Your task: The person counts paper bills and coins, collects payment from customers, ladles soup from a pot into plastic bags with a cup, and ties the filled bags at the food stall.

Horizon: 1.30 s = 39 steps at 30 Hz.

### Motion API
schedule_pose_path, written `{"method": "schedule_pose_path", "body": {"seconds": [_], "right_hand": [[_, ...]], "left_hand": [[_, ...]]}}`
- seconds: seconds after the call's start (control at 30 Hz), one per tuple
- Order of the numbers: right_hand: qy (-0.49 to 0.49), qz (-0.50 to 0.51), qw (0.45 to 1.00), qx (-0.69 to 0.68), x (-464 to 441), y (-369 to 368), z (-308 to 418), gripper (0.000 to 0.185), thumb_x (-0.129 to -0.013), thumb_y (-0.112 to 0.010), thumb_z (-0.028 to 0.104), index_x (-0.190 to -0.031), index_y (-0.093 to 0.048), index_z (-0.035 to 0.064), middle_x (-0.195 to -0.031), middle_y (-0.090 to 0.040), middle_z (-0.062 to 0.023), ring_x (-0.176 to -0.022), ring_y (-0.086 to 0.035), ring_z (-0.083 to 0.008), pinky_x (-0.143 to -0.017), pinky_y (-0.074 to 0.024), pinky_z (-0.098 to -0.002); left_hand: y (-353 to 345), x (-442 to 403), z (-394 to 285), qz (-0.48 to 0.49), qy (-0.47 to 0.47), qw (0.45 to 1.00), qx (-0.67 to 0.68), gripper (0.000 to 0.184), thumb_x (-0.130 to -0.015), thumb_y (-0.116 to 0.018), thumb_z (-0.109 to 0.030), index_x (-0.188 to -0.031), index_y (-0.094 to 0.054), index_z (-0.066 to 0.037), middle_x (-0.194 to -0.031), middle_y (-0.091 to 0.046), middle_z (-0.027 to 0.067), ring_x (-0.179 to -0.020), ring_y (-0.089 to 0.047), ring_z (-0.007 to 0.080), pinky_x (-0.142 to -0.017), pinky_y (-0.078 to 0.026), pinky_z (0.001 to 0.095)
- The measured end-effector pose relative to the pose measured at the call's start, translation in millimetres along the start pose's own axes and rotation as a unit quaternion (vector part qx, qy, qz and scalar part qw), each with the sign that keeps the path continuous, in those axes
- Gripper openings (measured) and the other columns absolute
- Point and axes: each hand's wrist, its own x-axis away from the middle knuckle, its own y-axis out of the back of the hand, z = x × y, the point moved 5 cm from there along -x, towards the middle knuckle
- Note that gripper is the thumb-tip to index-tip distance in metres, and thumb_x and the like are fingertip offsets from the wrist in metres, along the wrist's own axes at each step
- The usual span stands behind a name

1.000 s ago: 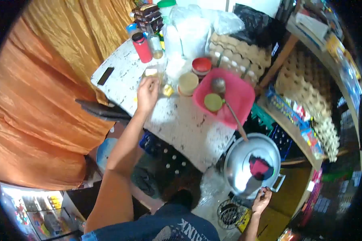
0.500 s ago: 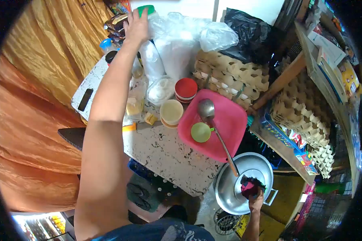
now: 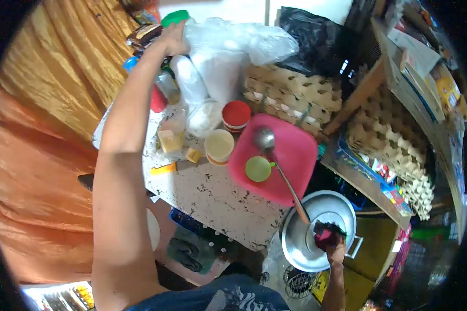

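Observation:
My left hand (image 3: pixel 173 39) is stretched far out to the back of the table, at the green lid (image 3: pixel 175 18) beside some clear plastic bags (image 3: pixel 218 36). Its fingers are blurred and partly hidden, so their grip is unclear. Down at the right, my right hand (image 3: pixel 335 250) is closed on a dark pink and black cloth (image 3: pixel 325 236). That cloth rests against the middle of a round metal pot lid (image 3: pixel 296 236). A ladle (image 3: pixel 285 179) leans across a pink basin (image 3: pixel 303 150), its handle end over the lid. Inside the basin sits a light green cup (image 3: pixel 258 169).
Tubs with a red lid (image 3: pixel 236 114) and a cream lid (image 3: pixel 219 145) stand left of the basin. Behind are egg trays (image 3: pixel 296 93) and a black bag (image 3: pixel 316 41). A wooden shelf (image 3: pixel 363 189) borders the right; an orange curtain (image 3: pixel 41 181) hangs left.
The view has shifted slightly. My left hand's fingers, spread over the green lid before, now sit lower beside it. My right hand still holds the cloth at the pot lid.

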Motion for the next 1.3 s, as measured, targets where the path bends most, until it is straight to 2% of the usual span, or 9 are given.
{"method": "schedule_pose_path", "body": {"seconds": [0.13, 0.23, 0.33, 0.37, 0.53, 0.7, 0.87, 1.0, 1.3], "right_hand": [[0.001, -0.006, 1.000, 0.014, -4, 10, 13, 0.058, -0.067, -0.068, 0.015, -0.122, -0.052, 0.0045, -0.110, -0.060, -0.0217, -0.101, -0.057, -0.0406, -0.089, -0.0475, -0.0450], [0.027, -0.037, 0.998, 0.050, -11, 12, 12, 0.063, -0.068, -0.068, 0.018, -0.127, -0.049, 0.0062, -0.110, -0.059, -0.0221, -0.102, -0.056, -0.0417, -0.089, -0.0462, -0.0465], [-0.036, -0.025, 0.997, 0.065, -17, 18, 19, 0.074, -0.066, -0.073, 0.020, -0.133, -0.045, 0.0069, -0.116, -0.055, -0.0224, -0.104, -0.053, -0.0426, -0.091, -0.0439, -0.0479], [0.049, -0.082, 0.991, 0.089, -13, 11, 2, 0.073, -0.064, -0.074, 0.017, -0.131, -0.046, 0.0059, -0.115, -0.056, -0.0224, -0.103, -0.053, -0.0428, -0.091, -0.0444, -0.0473], [-0.109, 0.082, 0.976, 0.171, -3, 12, -21, 0.064, -0.068, -0.070, 0.026, -0.128, -0.050, 0.0143, -0.127, -0.052, -0.0164, -0.115, -0.050, -0.0365, -0.097, -0.0389, -0.0506], [-0.060, 0.163, 0.964, 0.200, -32, 0, -34, 0.059, -0.069, -0.071, 0.030, -0.124, -0.053, 0.0197, -0.125, -0.053, -0.0128, -0.120, -0.050, -0.0319, -0.101, -0.0366, -0.0489], [-0.022, 0.184, 0.962, 0.203, -44, -25, -43, 0.036, -0.080, -0.061, 0.029, -0.114, -0.062, 0.0173, -0.126, -0.055, -0.0162, -0.113, -0.057, -0.0318, -0.102, -0.0397, -0.0456], [0.009, 0.161, 0.970, 0.184, -27, -14, -30, 0.039, -0.076, -0.062, 0.023, -0.114, -0.060, 0.0104, -0.127, -0.052, -0.0143, -0.111, -0.057, -0.0333, -0.100, -0.0418, -0.0455], [0.096, 0.101, 0.983, 0.117, -17, 67, -10, 0.043, -0.069, -0.065, 0.020, -0.109, -0.056, 0.0046, -0.107, -0.059, -0.0174, -0.109, -0.053, -0.0352, -0.097, -0.0408, -0.0461]], "left_hand": [[32, -1, -128, -0.057, -0.160, 0.981, 0.088, 0.066, -0.075, -0.072, -0.037, -0.126, -0.048, -0.004, -0.126, -0.052, 0.0207, -0.112, -0.054, 0.0362, -0.095, -0.045, 0.0432], [1, 7, -193, 0.009, -0.093, 0.992, 0.085, 0.055, -0.081, -0.064, -0.045, -0.118, -0.057, -0.005, -0.118, -0.058, 0.0192, -0.110, -0.056, 0.0335, -0.094, -0.045, 0.0443], [-91, -39, -167, 0.065, -0.040, 0.997, 0.006, 0.050, -0.085, -0.060, -0.041, -0.119, -0.057, -0.004, -0.116, -0.059, 0.0191, -0.108, -0.057, 0.0334, -0.093, -0.045, 0.0437], [-74, -50, -155, 0.039, -0.041, 0.998, 0.003, 0.052, -0.086, -0.058, -0.042, -0.119, -0.057, -0.002, -0.118, -0.058, 0.0205, -0.109, -0.057, 0.0327, -0.094, -0.044, 0.0423], [51, -49, -92, -0.102, 0.001, 0.979, 0.174, 0.056, -0.092, -0.054, -0.039, -0.124, -0.053, 0.007, -0.125, -0.056, 0.0224, -0.110, -0.057, 0.0264, -0.097, -0.042, 0.0361], [166, 75, -3, -0.101, 0.112, 0.959, 0.239, 0.051, -0.092, -0.057, -0.030, -0.127, -0.051, 0.007, -0.123, -0.058, 0.0180, -0.109, -0.056, 0.0216, -0.096, -0.042, 0.0342], [273, 244, -109, -0.115, 0.120, 0.967, 0.192, 0.043, -0.093, -0.060, -0.028, -0.123, -0.054, 0.002, -0.123, -0.056, 0.0149, -0.111, -0.053, 0.0223, -0.095, -0.044, 0.0331], [279, 348, -111, -0.078, 0.178, 0.948, 0.253, 0.022, -0.093, -0.061, -0.022, -0.098, -0.056, -0.001, -0.093, -0.056, 0.0046, -0.086, -0.050, 0.0141, -0.077, -0.044, 0.0291], [268, 421, -166, -0.020, 0.299, 0.850, 0.433, 0.014, -0.091, -0.058, -0.012, -0.103, -0.057, -0.004, -0.099, -0.060, 0.0034, -0.090, -0.053, 0.0118, -0.083, -0.043, 0.0265]]}}
